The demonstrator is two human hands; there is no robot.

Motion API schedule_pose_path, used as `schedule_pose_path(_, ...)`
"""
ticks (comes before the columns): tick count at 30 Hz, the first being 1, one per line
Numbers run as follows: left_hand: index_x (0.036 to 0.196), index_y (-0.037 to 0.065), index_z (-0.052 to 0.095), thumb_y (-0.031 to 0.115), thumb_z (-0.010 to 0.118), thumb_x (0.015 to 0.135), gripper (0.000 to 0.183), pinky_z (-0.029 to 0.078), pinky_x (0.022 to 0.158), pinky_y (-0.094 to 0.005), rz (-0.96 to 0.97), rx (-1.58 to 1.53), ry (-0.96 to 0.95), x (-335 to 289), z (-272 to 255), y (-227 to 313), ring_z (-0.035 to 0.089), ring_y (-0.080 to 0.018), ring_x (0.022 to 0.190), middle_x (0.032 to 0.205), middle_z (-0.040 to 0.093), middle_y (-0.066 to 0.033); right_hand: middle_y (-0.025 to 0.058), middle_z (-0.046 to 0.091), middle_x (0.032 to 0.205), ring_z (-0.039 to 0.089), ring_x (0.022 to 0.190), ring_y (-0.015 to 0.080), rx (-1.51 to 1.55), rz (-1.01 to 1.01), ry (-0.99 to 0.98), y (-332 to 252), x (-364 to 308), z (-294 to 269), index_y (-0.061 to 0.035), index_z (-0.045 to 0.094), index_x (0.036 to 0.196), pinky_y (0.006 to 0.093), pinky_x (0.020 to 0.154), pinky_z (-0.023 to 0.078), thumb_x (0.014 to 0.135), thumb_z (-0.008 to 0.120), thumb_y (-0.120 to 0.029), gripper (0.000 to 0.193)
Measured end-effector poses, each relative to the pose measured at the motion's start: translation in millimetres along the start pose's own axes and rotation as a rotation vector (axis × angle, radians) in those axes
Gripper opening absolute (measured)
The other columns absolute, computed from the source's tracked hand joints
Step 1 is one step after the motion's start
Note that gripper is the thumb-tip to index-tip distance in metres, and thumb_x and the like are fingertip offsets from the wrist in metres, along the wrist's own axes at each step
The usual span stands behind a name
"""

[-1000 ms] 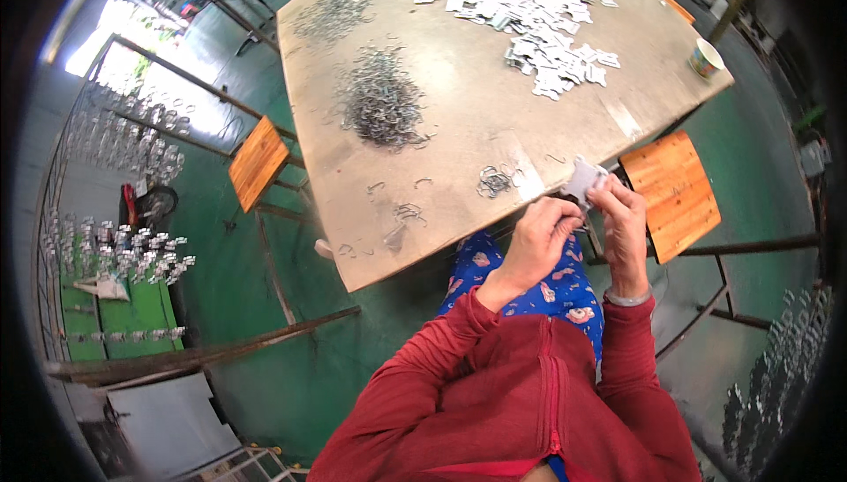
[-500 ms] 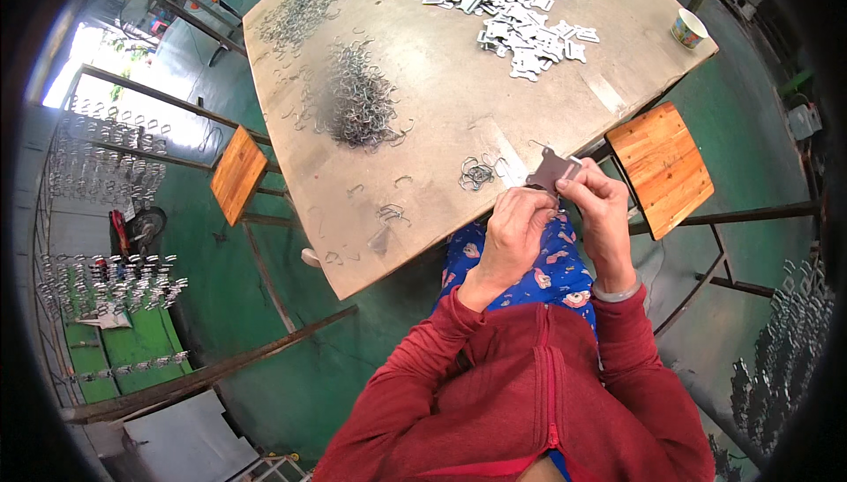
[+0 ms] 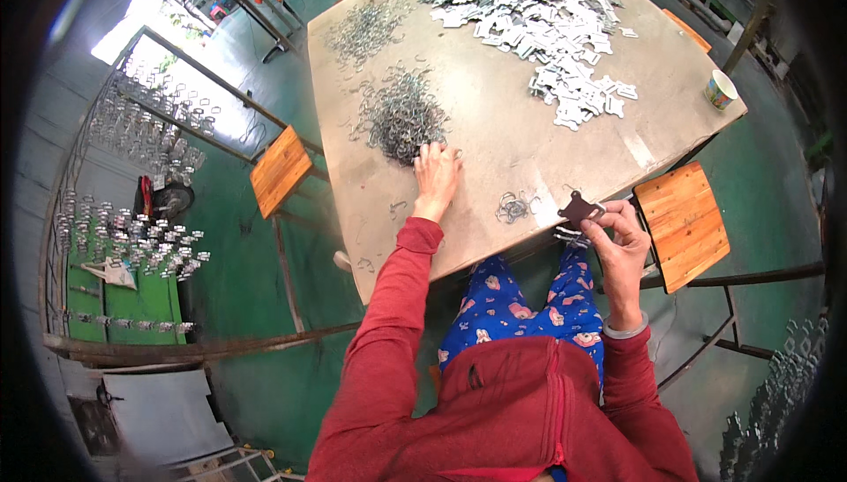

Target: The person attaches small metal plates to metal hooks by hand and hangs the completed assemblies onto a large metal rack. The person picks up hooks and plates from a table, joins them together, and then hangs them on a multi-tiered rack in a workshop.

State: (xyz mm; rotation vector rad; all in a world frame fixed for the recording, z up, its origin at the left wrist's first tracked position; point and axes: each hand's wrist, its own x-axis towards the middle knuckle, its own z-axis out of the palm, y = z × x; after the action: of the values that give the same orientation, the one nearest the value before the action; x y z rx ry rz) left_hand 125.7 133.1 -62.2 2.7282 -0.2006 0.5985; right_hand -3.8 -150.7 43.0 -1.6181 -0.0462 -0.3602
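My left hand rests palm down at the near edge of a heap of small bent wire hooks. Its fingers are slightly apart and their tips touch the heap; no hook shows in them. By the table's front edge, my right hand pinches a dark flat metal plate with a notched outline between thumb and fingers. A thin wire hook sticks up from the plate's far corner. A few loose wire hooks lie on the table between my hands.
A big heap of pale metal plates covers the table's far side. Another hook heap lies far left. A paper cup stands at the right edge. Wooden stools flank the table. Racks hung with metal parts stand left.
My left hand has left the plate and reached forward and left to the hook heap. My right hand still holds the plate, slightly farther right. The view has shifted.
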Motion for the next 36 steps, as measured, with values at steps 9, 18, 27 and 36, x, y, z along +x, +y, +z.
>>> schedule_pose_path(9,0.078,0.005,0.067,0.009,0.068,0.074,0.006,0.044,0.077,-0.0339,0.126,-0.046,0.147,15.3,-30.4,35.9,0.052,-0.0222,0.086,0.086,0.058,-0.0081,0.0038,0.057,0.079,0.049,0.083,0.0141,-0.065,0.055,0.014,-0.1,-2.1,-14.1,0.0005,0.067,0.073,0.0254,0.073,0.037,0.068,0.071,0.000,0.006)
schedule_pose_path(18,0.090,0.001,0.064,0.010,0.067,0.083,0.012,0.046,0.067,-0.0207,-0.347,-1.380,-0.378,-29.5,-90.9,160.2,0.058,-0.0069,0.073,0.080,0.063,-0.0005,0.0041,0.058,0.080,0.051,0.082,0.0136,0.105,0.162,-0.028,15.0,-14.6,-11.6,0.0001,0.067,0.074,0.0258,0.073,0.038,0.069,0.070,-0.001,0.005)
schedule_pose_path(27,0.091,0.004,0.063,0.014,0.065,0.084,0.013,0.045,0.077,-0.0223,-0.426,-1.562,-0.409,-47.7,-77.2,179.7,0.056,-0.0078,0.082,0.090,0.063,-0.0027,0.0035,0.058,0.082,0.050,0.082,0.0128,0.147,0.218,-0.032,16.6,-24.8,-11.8,-0.0003,0.069,0.077,0.0263,0.073,0.039,0.070,0.071,-0.002,0.007)
schedule_pose_path(36,0.092,0.001,0.051,0.008,0.055,0.091,0.008,0.048,0.077,-0.0255,-0.264,-1.332,-0.144,-57.3,-73.6,197.8,0.058,-0.0121,0.083,0.092,0.062,-0.0089,0.0075,0.059,0.089,0.054,0.085,0.0174,-0.148,-0.117,-0.186,22.2,-15.3,-17.8,-0.0015,0.067,0.085,0.0279,0.073,0.044,0.069,0.071,-0.001,0.016)
